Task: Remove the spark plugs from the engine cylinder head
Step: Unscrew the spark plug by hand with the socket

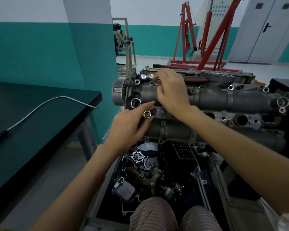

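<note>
The grey engine cylinder head [212, 97] lies across the middle of the view on a stand. Round plug wells [240, 119] open along its near side. My left hand [128, 124] is at the head's left end and holds a chrome socket [147, 114] between thumb and fingers, open end facing me. My right hand [172, 90] reaches over the top of the head. Its fingers curl on a shiny chrome wrench [146, 76] at the far left edge. Whatever lies under my right palm is hidden.
A dark table [32, 130] stands to the left with a flexible silver pick-up tool [40, 104] on it. Below the head a black tray [187, 164] holds several loose engine parts. A red engine crane [205, 39] stands behind. My knees are at the bottom edge.
</note>
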Motion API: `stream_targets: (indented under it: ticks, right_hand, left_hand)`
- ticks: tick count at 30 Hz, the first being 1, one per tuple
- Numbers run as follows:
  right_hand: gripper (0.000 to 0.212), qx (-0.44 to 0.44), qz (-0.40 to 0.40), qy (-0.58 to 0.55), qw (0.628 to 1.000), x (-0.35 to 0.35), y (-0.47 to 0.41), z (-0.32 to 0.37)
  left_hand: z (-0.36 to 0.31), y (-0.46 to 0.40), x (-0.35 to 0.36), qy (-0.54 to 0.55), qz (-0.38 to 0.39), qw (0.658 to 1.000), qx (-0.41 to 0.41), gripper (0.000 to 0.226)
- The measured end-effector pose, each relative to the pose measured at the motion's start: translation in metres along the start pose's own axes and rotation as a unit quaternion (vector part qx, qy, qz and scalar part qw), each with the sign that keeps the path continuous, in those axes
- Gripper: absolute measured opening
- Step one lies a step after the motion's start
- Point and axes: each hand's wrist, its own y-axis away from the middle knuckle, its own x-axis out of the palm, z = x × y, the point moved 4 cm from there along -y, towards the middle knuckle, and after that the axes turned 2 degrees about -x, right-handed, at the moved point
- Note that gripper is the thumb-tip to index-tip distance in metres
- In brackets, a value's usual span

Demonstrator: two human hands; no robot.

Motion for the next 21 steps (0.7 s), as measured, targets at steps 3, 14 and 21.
stream_targets:
  ticks: [3,14,21]
  right_hand:
    - [0.027,-0.045,0.003,-0.030,0.999,0.000,0.036,0.010]
    - [0.022,-0.050,-0.022,0.011,0.998,0.014,0.065,0.021]
    - [0.016,-0.019,-0.016,-0.053,0.998,0.019,0.067,0.019]
  left_hand:
    - [0.003,0.002,-0.004,0.098,-0.004,0.995,-0.032,0.034]
    - [0.004,-0.008,-0.007,0.015,-0.084,0.996,-0.029,0.029]
    - [0.004,-0.006,-0.002,0.066,-0.040,0.997,-0.016,0.029]
